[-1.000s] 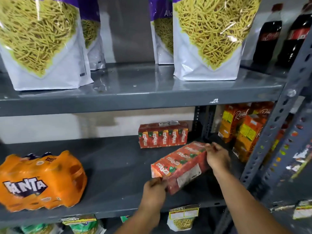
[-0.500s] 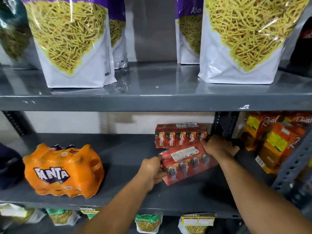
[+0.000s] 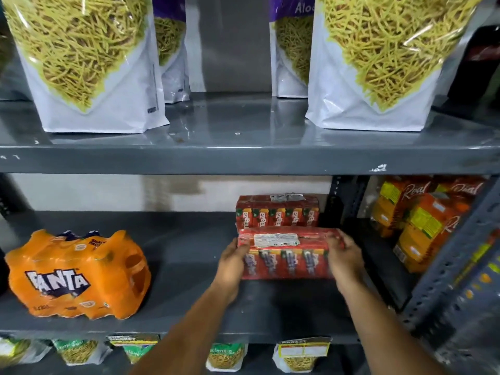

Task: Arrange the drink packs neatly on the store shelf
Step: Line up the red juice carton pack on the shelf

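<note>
A red shrink-wrapped pack of Maaza juice cartons (image 3: pixel 285 253) stands upright on the grey middle shelf (image 3: pixel 189 266), its white label facing up. My left hand (image 3: pixel 233 262) grips its left end and my right hand (image 3: pixel 345 257) grips its right end. Directly behind it, against the back wall, stands a second red Maaza pack (image 3: pixel 277 211), partly hidden by the front pack. An orange Fanta pack (image 3: pixel 77 274) sits at the left of the same shelf.
Orange Real juice cartons (image 3: pixel 422 220) fill the bay to the right, past a perforated upright (image 3: pixel 457 253). Big white bags of yellow sev (image 3: pixel 89 60) stand on the shelf above. Small snack packets (image 3: pixel 224 355) hang below the shelf edge.
The pack went from tilted in the air to upright and level on the shelf, in front of the rear pack. Both hands moved with it toward the back.
</note>
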